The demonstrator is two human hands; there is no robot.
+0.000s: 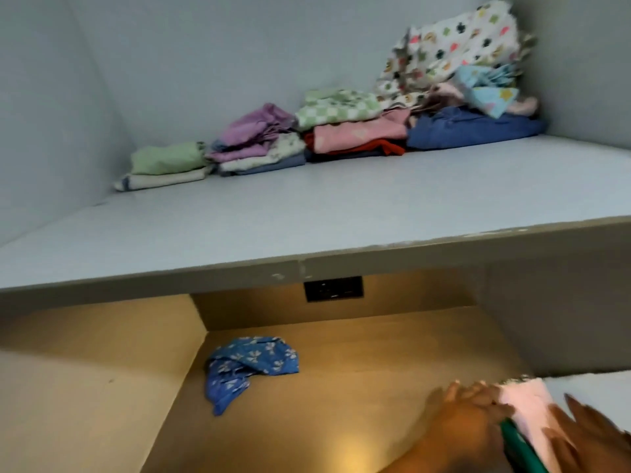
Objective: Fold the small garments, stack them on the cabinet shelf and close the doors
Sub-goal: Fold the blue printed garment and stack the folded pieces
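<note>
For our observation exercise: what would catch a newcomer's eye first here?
Folded garment stacks line the back of the grey upper shelf, ending in a rumpled patterned heap at right. Below, a crumpled blue floral garment lies in the warm-lit compartment; left hand and right hand touch a pink cloth at bottom right.

We're in a home, looking into a clothes cabinet. Grey laminate shelf (pixel 307 213) carries a row of folded small garments (pixel 259 145) along the back wall, with a loose patterned cloth (pixel 454 52) heaped in the right corner. Lower compartment (pixel 341 414) is warm-lit, and a crumpled blue floral garment (pixel 249 367) lies in it. Black fitting (pixel 333 289) sits under the shelf edge.
</note>
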